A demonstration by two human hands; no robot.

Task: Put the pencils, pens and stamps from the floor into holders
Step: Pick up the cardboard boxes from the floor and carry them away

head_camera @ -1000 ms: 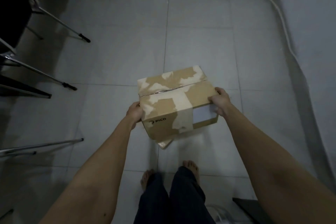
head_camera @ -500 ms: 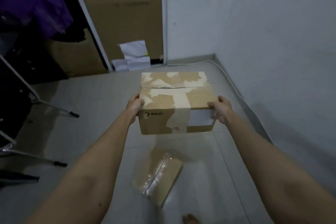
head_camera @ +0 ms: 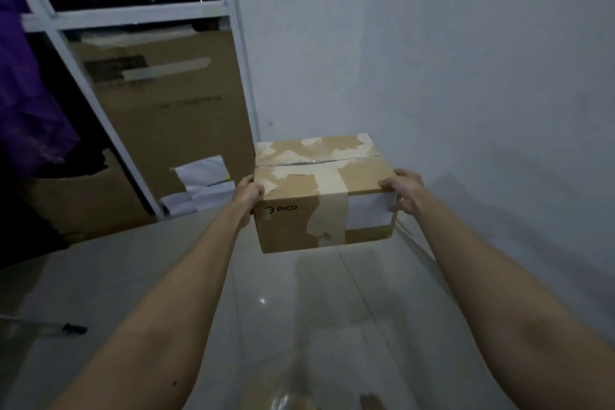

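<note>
A closed brown cardboard box (head_camera: 319, 210), printed "PICO" and patched with torn tape, hangs in the air in front of me above the tiled floor. My left hand (head_camera: 248, 195) grips its left edge, and my right hand (head_camera: 404, 191) grips its right edge over a white label. No pencils, pens, stamps or holders are in view.
A white wall (head_camera: 466, 76) rises on the right. At the left stands a white frame (head_camera: 100, 103) with a large cardboard sheet (head_camera: 173, 116) behind it, papers (head_camera: 203, 186) at its foot and purple cloth (head_camera: 26, 93) beside it. A black-tipped stand leg (head_camera: 75, 329) lies low left.
Both hands have lifted the box from near the floor up to chest height, and my view has swung upward from the tiles to the wall and frame.
</note>
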